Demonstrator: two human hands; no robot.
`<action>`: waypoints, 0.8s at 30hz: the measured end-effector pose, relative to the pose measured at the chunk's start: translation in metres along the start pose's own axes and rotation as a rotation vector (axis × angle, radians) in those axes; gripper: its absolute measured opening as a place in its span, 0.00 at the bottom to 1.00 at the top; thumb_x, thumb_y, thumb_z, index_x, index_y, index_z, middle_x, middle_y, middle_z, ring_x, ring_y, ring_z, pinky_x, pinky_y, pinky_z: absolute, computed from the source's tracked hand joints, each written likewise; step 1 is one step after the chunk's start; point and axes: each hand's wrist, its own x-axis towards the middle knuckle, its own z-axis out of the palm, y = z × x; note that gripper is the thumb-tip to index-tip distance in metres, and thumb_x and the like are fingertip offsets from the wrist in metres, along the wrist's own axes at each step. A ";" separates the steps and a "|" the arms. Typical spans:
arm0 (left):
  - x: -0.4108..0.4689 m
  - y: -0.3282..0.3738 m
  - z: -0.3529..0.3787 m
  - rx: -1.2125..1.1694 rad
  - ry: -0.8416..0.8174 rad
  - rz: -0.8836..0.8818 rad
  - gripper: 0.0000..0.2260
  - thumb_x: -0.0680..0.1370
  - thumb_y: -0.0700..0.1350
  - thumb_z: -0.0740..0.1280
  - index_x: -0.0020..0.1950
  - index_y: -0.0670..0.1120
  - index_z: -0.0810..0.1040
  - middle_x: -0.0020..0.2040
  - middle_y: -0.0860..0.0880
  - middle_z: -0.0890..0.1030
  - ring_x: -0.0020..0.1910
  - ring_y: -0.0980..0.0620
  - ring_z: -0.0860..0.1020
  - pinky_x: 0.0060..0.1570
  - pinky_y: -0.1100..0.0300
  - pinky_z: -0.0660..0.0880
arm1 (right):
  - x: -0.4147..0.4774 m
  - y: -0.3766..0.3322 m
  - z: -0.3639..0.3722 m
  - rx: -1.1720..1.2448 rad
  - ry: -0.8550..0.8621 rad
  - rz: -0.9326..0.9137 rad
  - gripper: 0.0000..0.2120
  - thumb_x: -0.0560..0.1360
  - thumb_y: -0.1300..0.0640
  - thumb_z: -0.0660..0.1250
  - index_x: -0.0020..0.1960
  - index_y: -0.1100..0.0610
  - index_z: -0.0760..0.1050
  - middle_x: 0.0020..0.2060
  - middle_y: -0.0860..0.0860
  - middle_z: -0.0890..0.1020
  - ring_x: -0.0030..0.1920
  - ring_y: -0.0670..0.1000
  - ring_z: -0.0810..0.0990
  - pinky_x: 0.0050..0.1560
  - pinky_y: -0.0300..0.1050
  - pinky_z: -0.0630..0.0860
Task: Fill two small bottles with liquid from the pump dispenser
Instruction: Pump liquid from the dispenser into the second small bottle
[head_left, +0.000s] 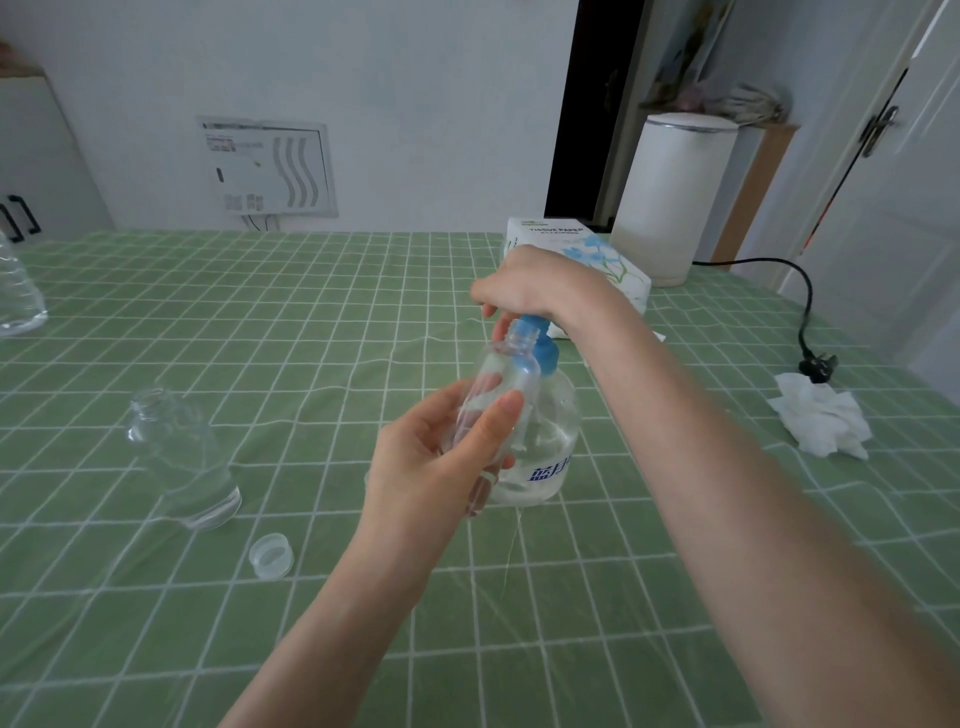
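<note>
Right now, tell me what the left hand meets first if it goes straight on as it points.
Probably the pump dispenser, right behind the small bottle that the left hand grips; depth is unclear.

A home room: bench (311, 291) under a green checked cloth, tissue box (582, 249), white lidded bin (675, 197), door with handle (880, 130)

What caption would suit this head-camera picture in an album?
Left hand holds a small clear bottle at the spout of the pump dispenser while the right hand grips its blue top.
</note>
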 end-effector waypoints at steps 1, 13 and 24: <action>0.000 0.000 -0.001 0.005 -0.002 -0.002 0.20 0.63 0.58 0.69 0.51 0.52 0.82 0.32 0.50 0.80 0.32 0.51 0.75 0.24 0.66 0.69 | 0.000 0.001 0.001 -0.007 -0.002 0.000 0.16 0.75 0.59 0.58 0.58 0.63 0.78 0.51 0.58 0.85 0.39 0.53 0.75 0.35 0.41 0.68; 0.000 -0.002 0.000 0.008 0.006 0.012 0.20 0.61 0.59 0.70 0.49 0.52 0.82 0.32 0.53 0.82 0.30 0.57 0.78 0.24 0.68 0.70 | -0.003 0.000 -0.003 -0.024 0.001 -0.020 0.14 0.76 0.59 0.58 0.56 0.62 0.77 0.49 0.57 0.85 0.38 0.54 0.77 0.37 0.41 0.71; 0.000 -0.001 -0.002 0.006 0.007 0.003 0.17 0.61 0.59 0.70 0.47 0.53 0.83 0.31 0.51 0.81 0.31 0.52 0.76 0.23 0.67 0.69 | -0.003 0.001 0.002 -0.056 -0.017 -0.010 0.15 0.77 0.59 0.58 0.59 0.62 0.77 0.54 0.56 0.83 0.43 0.53 0.75 0.36 0.41 0.69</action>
